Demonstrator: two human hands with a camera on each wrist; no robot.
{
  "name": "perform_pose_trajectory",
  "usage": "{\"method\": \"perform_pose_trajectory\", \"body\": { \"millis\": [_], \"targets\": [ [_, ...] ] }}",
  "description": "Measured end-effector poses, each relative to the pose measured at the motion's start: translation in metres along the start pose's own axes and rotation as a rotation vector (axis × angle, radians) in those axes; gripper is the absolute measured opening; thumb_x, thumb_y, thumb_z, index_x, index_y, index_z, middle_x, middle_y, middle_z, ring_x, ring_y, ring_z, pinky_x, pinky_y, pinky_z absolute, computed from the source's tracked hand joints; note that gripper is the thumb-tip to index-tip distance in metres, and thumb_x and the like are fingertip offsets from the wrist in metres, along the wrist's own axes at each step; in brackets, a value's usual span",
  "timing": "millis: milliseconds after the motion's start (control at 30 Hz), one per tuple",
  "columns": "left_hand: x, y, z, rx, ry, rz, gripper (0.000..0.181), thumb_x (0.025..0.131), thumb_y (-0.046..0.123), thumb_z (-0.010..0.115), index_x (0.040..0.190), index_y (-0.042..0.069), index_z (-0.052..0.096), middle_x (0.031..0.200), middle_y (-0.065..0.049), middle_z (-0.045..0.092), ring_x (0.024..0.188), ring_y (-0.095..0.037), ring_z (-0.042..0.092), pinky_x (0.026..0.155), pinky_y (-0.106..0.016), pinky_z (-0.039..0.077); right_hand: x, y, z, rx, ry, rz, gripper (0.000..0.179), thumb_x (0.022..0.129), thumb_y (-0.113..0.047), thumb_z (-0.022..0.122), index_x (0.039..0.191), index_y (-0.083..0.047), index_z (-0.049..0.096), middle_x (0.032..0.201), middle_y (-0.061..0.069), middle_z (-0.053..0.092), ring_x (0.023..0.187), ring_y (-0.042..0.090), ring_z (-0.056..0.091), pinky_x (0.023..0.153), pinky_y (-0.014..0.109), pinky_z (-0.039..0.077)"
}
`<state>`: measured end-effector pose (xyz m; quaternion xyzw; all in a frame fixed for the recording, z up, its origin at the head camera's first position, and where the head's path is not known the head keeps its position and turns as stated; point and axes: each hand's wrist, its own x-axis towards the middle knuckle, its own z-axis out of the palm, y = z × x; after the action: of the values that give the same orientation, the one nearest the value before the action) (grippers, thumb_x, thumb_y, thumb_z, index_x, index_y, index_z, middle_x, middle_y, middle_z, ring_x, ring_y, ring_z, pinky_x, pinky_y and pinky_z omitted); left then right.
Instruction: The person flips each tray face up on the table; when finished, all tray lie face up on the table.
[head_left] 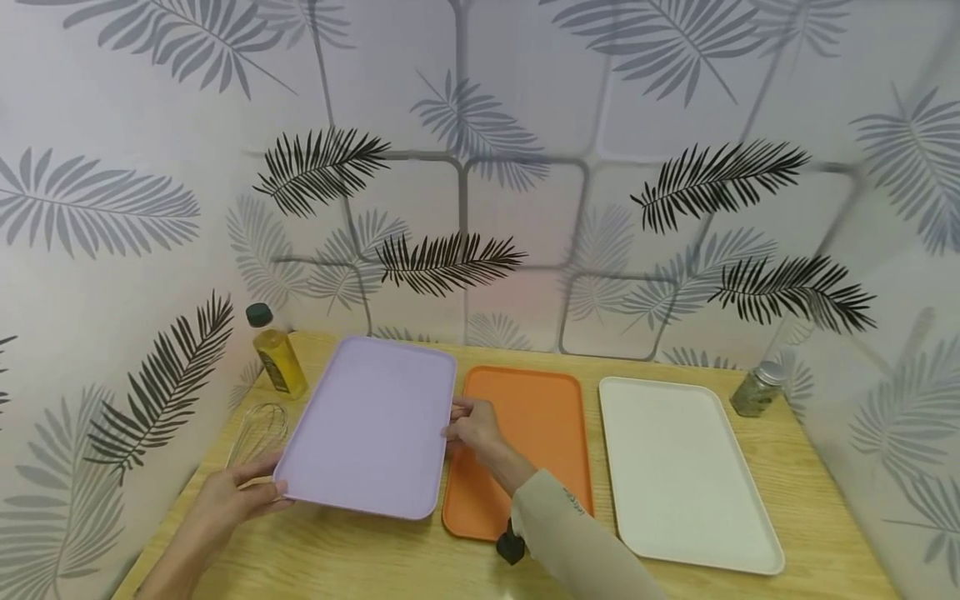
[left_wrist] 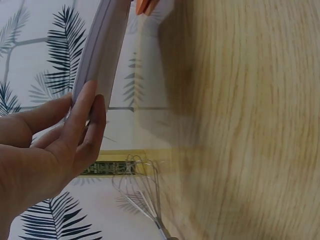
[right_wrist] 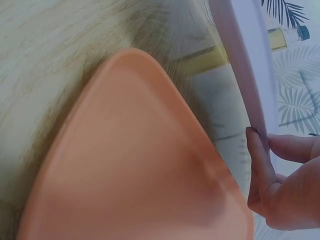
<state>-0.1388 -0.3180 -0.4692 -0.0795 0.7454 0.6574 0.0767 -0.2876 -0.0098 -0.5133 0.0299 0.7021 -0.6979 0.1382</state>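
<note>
A lilac rectangular tray point(head_left: 371, 425) is held up off the wooden table between two hands. The left hand point(head_left: 232, 504) pinches its near left corner, thumb on top and fingers beneath; the left wrist view shows those fingers point(left_wrist: 82, 120) against the underside. On the opposite long side, the right hand point(head_left: 474, 423) pinches the right rim, with fingers point(right_wrist: 257, 162) under the edge in the right wrist view. Beneath the right forearm lies an orange tray point(head_left: 536, 408), flat on the table. Bare table and a shadow show under the lilac tray in the left wrist view.
A white tray point(head_left: 690, 467) lies to the right, with a glass jar with a metal lid point(head_left: 757, 389) beyond it. At the back left stand an oil bottle point(head_left: 279, 358) and a wire whisk point(head_left: 258, 432). Leaf-patterned walls point(head_left: 525, 208) enclose the wooden table point(head_left: 360, 562).
</note>
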Motion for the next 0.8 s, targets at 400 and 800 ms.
{"method": "perform_pose_trajectory", "body": {
  "millis": [400,800],
  "targets": [
    [0.016,-0.02,0.0,0.088,0.026,-0.07,0.054,0.089,-0.015,0.051,0.137,-0.022,0.026,0.14,-0.044,0.028,0.084,-0.019,0.069,0.08,-0.034,0.056,0.005,0.0,0.006,-0.036,0.0,-0.027,0.061,0.071,0.024,0.059,0.13,0.01,0.054,0.094,0.02,0.059,0.068,0.022,0.062,0.065,0.046,0.059],
    [0.028,-0.031,0.004,0.237,0.127,-0.109,0.053,0.079,-0.018,0.051,0.13,-0.025,0.038,0.123,-0.047,0.044,0.078,-0.022,0.067,0.072,-0.035,0.059,0.012,0.007,0.018,-0.121,0.011,-0.036,0.06,0.069,0.026,0.059,0.127,0.012,0.054,0.093,0.024,0.062,0.062,0.019,0.063,0.064,0.047,0.059]
  ]
}}
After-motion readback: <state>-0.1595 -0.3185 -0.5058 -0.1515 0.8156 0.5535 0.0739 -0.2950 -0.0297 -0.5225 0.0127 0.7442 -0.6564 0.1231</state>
